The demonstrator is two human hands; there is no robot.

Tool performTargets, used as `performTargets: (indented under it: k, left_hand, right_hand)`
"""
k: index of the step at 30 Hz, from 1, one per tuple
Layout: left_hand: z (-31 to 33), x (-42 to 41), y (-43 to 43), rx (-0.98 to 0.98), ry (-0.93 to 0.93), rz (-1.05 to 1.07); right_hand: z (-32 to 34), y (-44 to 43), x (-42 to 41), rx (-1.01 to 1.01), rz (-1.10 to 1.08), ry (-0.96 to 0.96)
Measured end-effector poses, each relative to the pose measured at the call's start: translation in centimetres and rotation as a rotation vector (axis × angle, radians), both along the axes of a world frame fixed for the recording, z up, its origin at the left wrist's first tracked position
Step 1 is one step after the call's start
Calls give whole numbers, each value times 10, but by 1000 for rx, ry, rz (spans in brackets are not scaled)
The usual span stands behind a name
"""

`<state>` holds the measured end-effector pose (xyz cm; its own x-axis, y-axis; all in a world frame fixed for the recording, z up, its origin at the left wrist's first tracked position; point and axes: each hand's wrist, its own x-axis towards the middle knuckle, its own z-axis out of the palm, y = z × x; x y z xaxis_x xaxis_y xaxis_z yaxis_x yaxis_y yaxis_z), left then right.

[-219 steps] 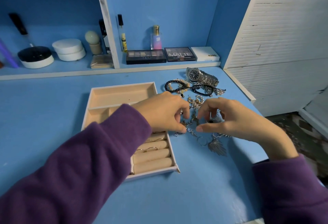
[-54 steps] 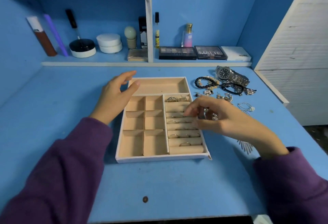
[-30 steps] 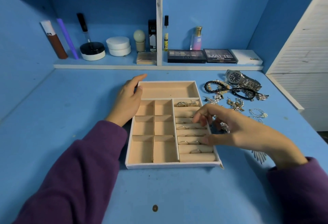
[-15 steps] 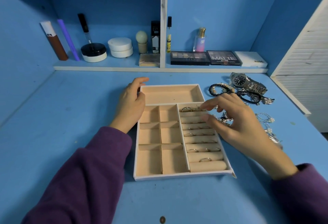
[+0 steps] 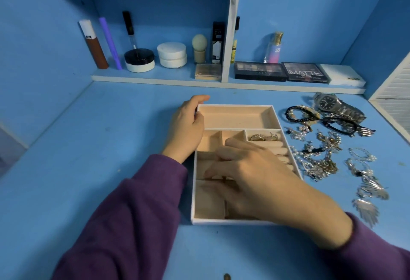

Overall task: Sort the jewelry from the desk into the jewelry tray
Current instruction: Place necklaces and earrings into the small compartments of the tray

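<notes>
A cream jewelry tray [image 5: 235,106] with several compartments lies on the blue desk. Gold rings [image 5: 264,137] sit in its upper right slot, above the ring rolls. My left hand [image 5: 188,128] grips the tray's far left rim. Fingers pointing left, my right hand [image 5: 255,175] lies low over the small middle compartments and hides most of the ring rolls. Something small and dark shows at its fingertips, too unclear to name. Loose jewelry [image 5: 319,162] is piled on the desk right of the tray.
A silver watch [image 5: 332,104], black bead bracelets [image 5: 297,114] and silver leaf earrings [image 5: 366,211] lie right of the tray. Cosmetics and eyeshadow palettes [image 5: 259,71] line the back shelf. A small coin [image 5: 226,277] rests near the desk's front edge.
My right hand has moved left from the jewelry pile, across the ring rolls, to the tray's small middle compartments. My left hand has stayed on the tray's rim.
</notes>
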<state>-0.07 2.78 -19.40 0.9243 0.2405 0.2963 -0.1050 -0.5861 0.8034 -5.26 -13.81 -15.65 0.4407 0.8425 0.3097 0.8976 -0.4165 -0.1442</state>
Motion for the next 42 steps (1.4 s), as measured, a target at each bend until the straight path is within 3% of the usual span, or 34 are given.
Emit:
performTargets:
  k: [10,14,20,23,42]
  left_hand:
    - [-1,1,1,3,-1,5]
    - [0,0,3,5,20,-12]
    - [3,-4,1,42,27,-16]
    - [4,-3,1,49,21,-13]
    - [2,-2,2,70,16,-8]
  right_hand:
    - [1,3,2,-22,44,85]
    - [6,-4,9,67,-7,147]
    - [1,-16,21,-10,-279,33]
    - [-7,-13,24,-95,-289,50]
    - [-12,-10,27,-55,-285,36]
